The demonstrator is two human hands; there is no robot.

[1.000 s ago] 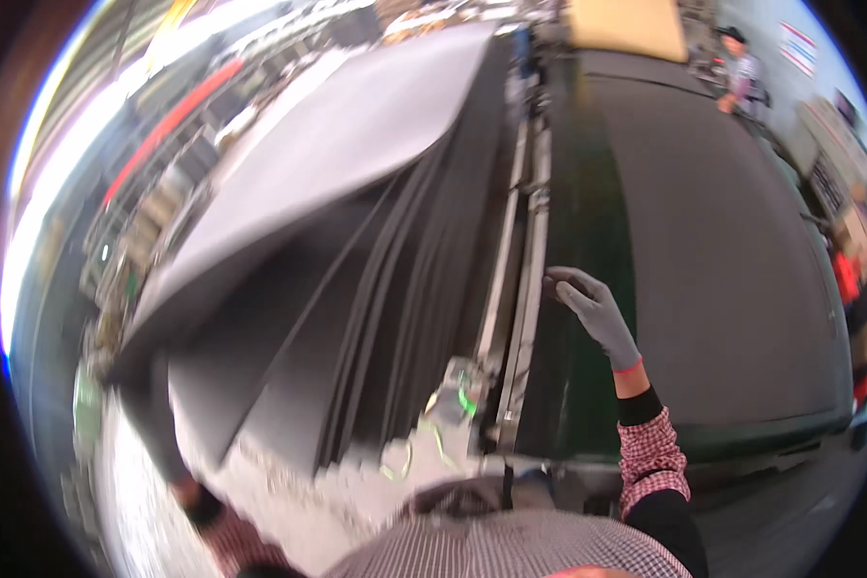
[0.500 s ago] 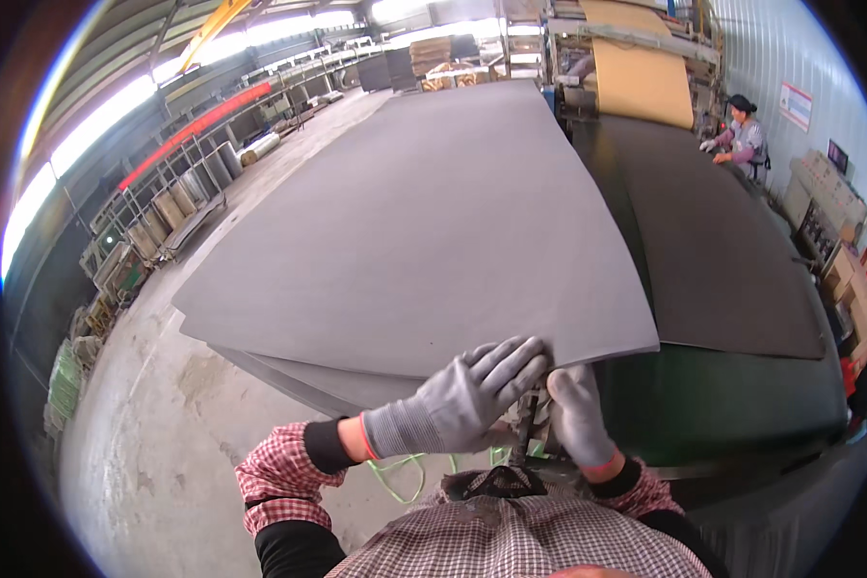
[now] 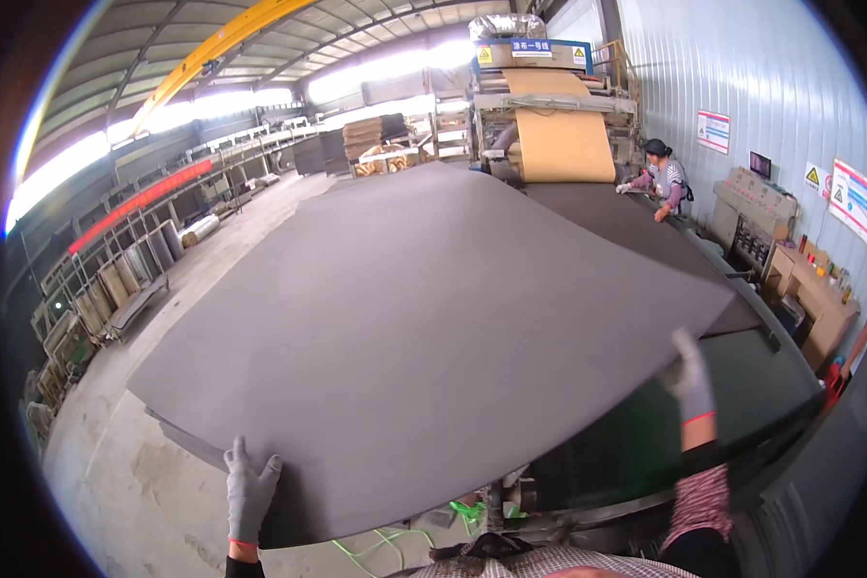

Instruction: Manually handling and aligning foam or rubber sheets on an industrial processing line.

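A large, flexible dark grey sheet [image 3: 433, 318] spreads across the middle, its right side bowed over the green belt. At its near left corner is my left hand [image 3: 249, 496] in a grey glove, fingers and thumb apart against the edge. My right hand [image 3: 689, 376], also gloved, is smeared by motion at the sheet's right edge; its grip cannot be made out. Edges of a stack of similar sheets [image 3: 185, 438] show beneath the left side.
To the right runs a dark green conveyor belt [image 3: 636, 443], with another dark sheet [image 3: 597, 207] farther back. A machine feeding tan material [image 3: 565, 144] stands behind. A co-worker [image 3: 667, 178] is beside the belt. Green cord [image 3: 385, 544] lies by the near edge.
My hands, together at the stack's near edge before, are now wide apart. The dark sheet from the belt now covers the lighter stack. The view has tilted up and turned right.
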